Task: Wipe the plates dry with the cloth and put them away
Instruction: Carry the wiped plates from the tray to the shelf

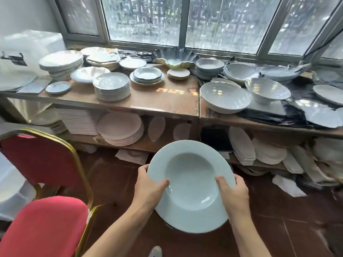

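Our left hand (148,190) gripped the left rim of a pale wide-rimmed soup plate (191,186), thumb curled over the rim; our right hand (233,191) gripped the right rim likewise. We held the plate above the floor, before the wooden surface (163,101) crowded with stacked plates (112,86) and bowls (224,96). A red chair (42,216) stood at our left.

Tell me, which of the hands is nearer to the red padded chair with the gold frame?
The left hand. It grips the pale wide-rimmed plate on the side facing the red padded chair; the right hand grips the plate's opposite edge, farther away.
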`<state>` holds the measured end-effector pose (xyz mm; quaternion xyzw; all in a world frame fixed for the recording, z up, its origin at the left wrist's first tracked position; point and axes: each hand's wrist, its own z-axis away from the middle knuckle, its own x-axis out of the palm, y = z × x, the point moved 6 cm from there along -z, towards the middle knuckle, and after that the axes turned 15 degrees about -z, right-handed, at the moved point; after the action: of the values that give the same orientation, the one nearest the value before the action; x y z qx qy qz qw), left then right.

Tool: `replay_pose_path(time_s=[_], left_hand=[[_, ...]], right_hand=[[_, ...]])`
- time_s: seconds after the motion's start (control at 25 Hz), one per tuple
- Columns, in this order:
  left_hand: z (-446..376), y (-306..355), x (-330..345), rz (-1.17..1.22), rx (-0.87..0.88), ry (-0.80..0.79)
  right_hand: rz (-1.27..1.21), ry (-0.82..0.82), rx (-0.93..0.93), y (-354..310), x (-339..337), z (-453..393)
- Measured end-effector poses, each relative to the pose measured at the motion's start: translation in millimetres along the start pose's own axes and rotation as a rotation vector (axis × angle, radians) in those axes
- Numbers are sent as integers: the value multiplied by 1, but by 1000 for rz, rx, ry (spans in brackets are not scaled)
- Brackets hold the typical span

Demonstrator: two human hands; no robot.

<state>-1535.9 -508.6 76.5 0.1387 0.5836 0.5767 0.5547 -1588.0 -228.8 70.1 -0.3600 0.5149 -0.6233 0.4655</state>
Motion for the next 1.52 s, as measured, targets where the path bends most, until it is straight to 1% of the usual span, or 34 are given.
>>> replay_pose_path(time_s=[0.16, 0.28, 0.44, 0.68, 0.72, 0.8, 0.96, 1.16, 1.28, 1.4, 1.52], left_hand=[[-96, 38, -2, 6, 2, -18], [-159, 61, 5, -1, 3, -19], [-247, 90, 26, 5, -19, -18], [-365, 134, 60, -7, -111, 43], [-371, 139, 60, -6, -118, 43], [-413, 151, 67, -32, -137, 54], [-483, 168, 71, -111, -170, 50], [-583, 173, 87, -185, -182, -11], [-646, 183, 103, -231, -137, -55], [-704, 197, 124, -283, -99, -114], [-751, 212, 151, -312, -17, -183]], right_hand=[[10, -11, 6, -19, 65, -72], [-8, -25, 9, -31, 105, -127], [31, -44, 12, -38, 151, -212], [47, -134, 40, -54, 219, -346], [47, -151, 46, -58, 227, -352], [68, -183, 68, -61, 256, -394], [95, -213, 115, -65, 309, -445], [185, -146, 139, -59, 373, -510], [231, -69, 171, -52, 403, -549], [281, 22, 242, -41, 422, -588], [298, 120, 238, -34, 435, -621]])
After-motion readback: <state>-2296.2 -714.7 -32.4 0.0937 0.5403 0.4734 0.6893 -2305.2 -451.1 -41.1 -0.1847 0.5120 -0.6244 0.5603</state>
